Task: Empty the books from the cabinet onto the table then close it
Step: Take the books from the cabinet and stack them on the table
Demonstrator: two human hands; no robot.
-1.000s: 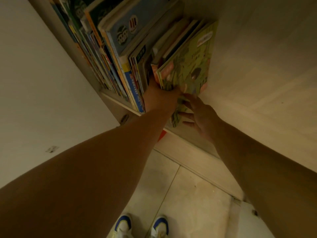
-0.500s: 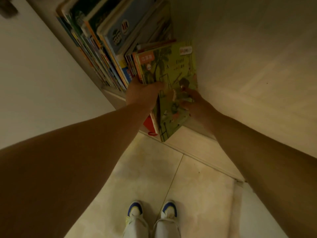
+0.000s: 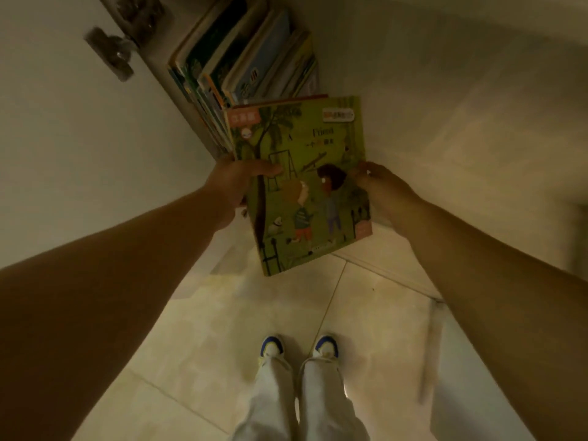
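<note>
A thin stack of books with a green picture book [image 3: 305,186] on top is held out in front of the cabinet, its cover facing me. My left hand [image 3: 237,183] grips its left edge, thumb across the cover. My right hand [image 3: 383,192] holds its right edge. Behind it, a row of several upright books [image 3: 251,65] leans inside the open cabinet [image 3: 381,58]. The table is not in view.
The white cabinet door [image 3: 79,138] stands open at the left, with a dark handle [image 3: 111,54] near its top. Pale floor tiles [image 3: 254,313] lie below, and my two blue-and-white shoes [image 3: 299,346] stand on them. A light wall panel runs along the right.
Both hands have drawn the green book and those under it out of the shelf toward me and turned the cover up. My view has tipped down to the floor.
</note>
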